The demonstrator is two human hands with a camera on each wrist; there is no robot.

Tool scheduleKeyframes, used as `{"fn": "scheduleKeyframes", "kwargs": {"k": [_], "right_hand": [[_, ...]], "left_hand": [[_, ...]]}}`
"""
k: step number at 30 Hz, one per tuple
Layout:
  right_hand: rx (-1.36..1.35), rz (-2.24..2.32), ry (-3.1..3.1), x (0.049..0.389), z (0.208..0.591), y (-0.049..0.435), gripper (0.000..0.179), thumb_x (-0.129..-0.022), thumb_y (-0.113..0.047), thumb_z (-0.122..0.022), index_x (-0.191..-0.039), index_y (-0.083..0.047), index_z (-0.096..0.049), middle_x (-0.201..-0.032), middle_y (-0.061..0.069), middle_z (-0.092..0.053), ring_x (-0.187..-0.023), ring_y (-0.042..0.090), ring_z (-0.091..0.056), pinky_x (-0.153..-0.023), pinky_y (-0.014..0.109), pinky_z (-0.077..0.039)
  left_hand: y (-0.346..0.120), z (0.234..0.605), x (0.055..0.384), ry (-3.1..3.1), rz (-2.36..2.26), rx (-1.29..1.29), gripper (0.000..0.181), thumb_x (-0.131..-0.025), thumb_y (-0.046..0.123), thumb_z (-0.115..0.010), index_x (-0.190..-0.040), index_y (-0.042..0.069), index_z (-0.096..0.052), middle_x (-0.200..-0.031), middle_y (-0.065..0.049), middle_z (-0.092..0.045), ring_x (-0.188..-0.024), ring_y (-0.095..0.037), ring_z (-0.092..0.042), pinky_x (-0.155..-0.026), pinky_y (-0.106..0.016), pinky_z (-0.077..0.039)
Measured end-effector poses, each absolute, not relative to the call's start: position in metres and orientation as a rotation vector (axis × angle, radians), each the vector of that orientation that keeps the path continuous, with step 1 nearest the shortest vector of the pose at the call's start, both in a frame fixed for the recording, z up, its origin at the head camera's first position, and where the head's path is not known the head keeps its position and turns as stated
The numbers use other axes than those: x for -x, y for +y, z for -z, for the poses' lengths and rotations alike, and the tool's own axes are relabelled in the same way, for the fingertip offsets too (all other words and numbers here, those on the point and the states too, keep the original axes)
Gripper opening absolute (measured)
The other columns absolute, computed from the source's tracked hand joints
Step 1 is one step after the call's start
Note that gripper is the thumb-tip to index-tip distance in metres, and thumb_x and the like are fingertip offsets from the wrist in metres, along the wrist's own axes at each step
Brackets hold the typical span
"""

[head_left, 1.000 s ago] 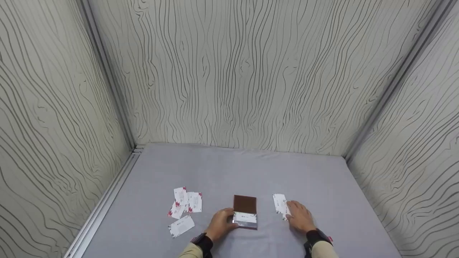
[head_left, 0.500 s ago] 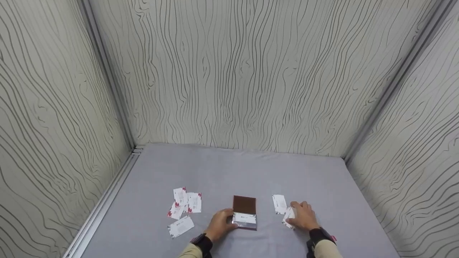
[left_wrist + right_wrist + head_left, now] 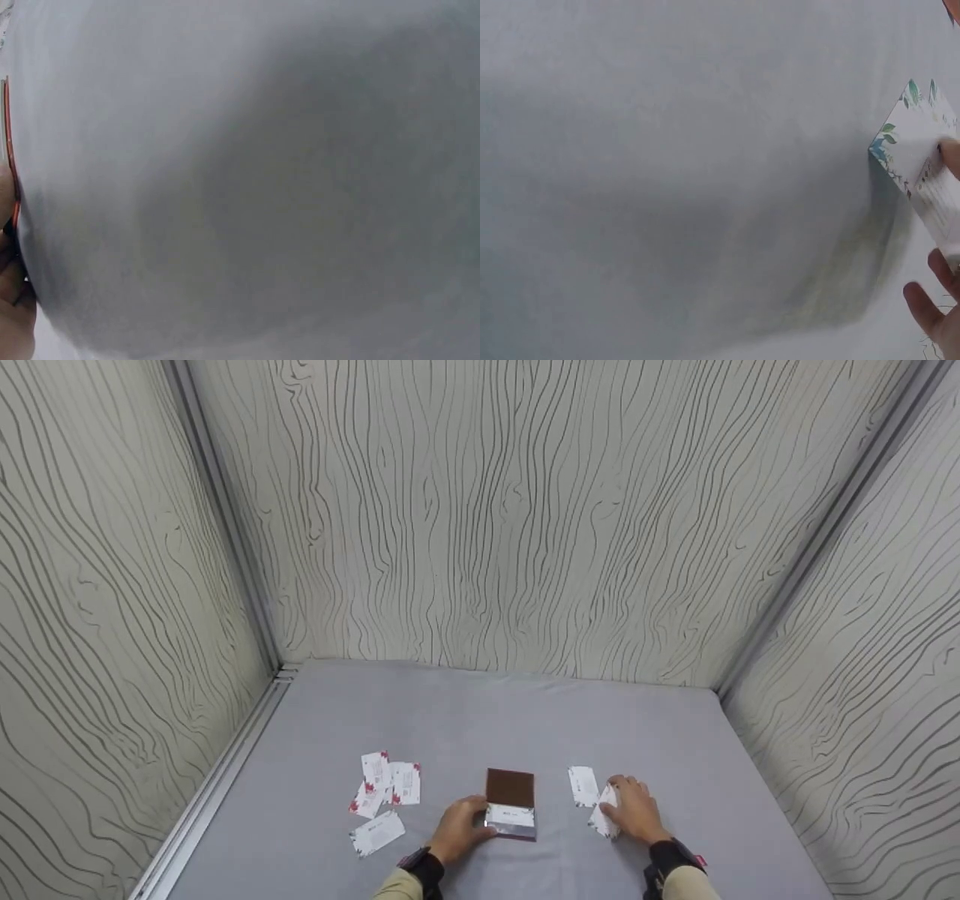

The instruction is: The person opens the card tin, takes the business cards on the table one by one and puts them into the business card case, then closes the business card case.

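Note:
A brown card holder [image 3: 511, 787] lies unfolded on the grey cloth, a white card [image 3: 510, 814] in its lower half. My left hand [image 3: 454, 831] grips the holder's left side; only its reddish-brown edge [image 3: 10, 150] shows in the left wrist view. To the right, my right hand [image 3: 636, 812] pinches white business cards [image 3: 604, 817] between thumb and fingers. Seen from the right wrist, they have green leaf prints [image 3: 889, 139] and overlap, tilted with one corner close over the cloth. Another white card [image 3: 582, 786] lies flat just left of that hand.
Several cards with red flower prints [image 3: 406, 784] overlap on the left part of the table [image 3: 465, 712]. Nearer me, a white card [image 3: 377, 833] lies by itself. Wood-patterned walls [image 3: 480, 510] enclose the table at the back and sides.
My right hand has drawn its cards slightly towards me, apart from the flat card, and now pinches them tilted up. The left hand and the holder have stayed in place.

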State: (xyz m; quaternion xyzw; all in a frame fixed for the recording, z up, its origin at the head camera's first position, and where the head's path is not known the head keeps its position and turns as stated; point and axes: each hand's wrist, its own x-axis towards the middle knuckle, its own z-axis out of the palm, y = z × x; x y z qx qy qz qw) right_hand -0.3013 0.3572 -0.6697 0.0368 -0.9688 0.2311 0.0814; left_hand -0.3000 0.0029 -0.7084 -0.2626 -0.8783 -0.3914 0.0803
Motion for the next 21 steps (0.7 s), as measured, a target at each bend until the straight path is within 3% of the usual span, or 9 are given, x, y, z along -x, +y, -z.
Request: {"fn": "scheduleKeyframes", "kwargs": {"k": [3, 6, 21], "right_hand": [[-0.142, -0.784, -2.814, 0.3008, 0.6691, 0.3562, 0.026, -0.088, -0.002, -0.066, -0.112, 0.005, -0.061, -0.107, 0.022, -0.063, -0.103, 0.042, -0.059, -0.087, 0.057, -0.046], [-0.15, -0.872, -2.761, 0.3, 0.6681, 0.3553, 0.02, -0.091, 0.004, -0.06, -0.11, 0.004, -0.063, -0.106, 0.02, -0.065, -0.103, 0.04, -0.061, -0.088, 0.055, -0.047], [-0.207, -0.999, -2.688, 0.2993, 0.6621, 0.3477, 0.025, -0.085, 0.013, -0.06, -0.109, 0.004, -0.064, -0.107, 0.024, -0.066, -0.102, 0.045, -0.062, -0.089, 0.058, -0.048]], "left_hand": [[0.0029, 0.7079, 0.2991, -2.622, 1.16, 0.787, 0.039, -0.073, 0.012, -0.084, -0.105, -0.005, -0.071, -0.115, -0.02, -0.068, -0.11, -0.035, -0.063, -0.097, -0.042, -0.048], [0.0028, 0.7078, 0.2984, -2.615, 1.161, 0.79, 0.039, -0.073, 0.011, -0.084, -0.106, -0.005, -0.071, -0.115, -0.02, -0.068, -0.109, -0.035, -0.063, -0.097, -0.043, -0.048], [0.0032, 0.7059, 0.2977, -2.647, 1.194, 0.776, 0.038, -0.074, 0.011, -0.083, -0.107, -0.005, -0.071, -0.115, -0.02, -0.068, -0.11, -0.035, -0.063, -0.097, -0.045, -0.047]]}}
